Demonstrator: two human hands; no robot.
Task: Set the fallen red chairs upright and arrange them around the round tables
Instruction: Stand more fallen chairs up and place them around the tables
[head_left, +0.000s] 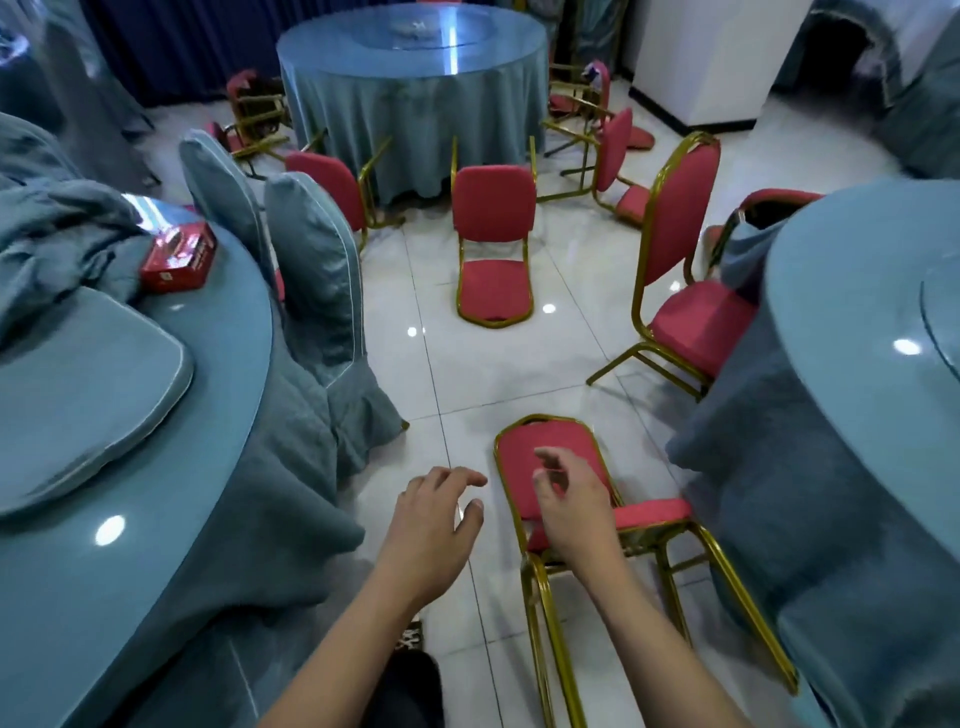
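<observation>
Head view: both hands out low over the white tile floor (519, 364), nothing held. Left hand (431, 525) hovers w/ loosely spread grip, fingers relaxed, just left of the nearest fallen red chair (556, 467). Right hand (571, 514) sits over that chair's backrest, fingers half curled but w/ nothing in its grip; can't tell if it touches the pad. That chair lies on its back, gold legs pointing toward the camera, beside the right counter (857, 364). Another red chair (493, 228) lies on its back mid-floor in front of the far counter (410, 67), legs toward it. More tipped chairs (615, 150) crowd both sides of the far counter. One upright chair (685, 280) stands at the right counter. Left counter (171, 426) carries a red box (179, 257); two covered chairs (306, 260) next to it.
</observation>
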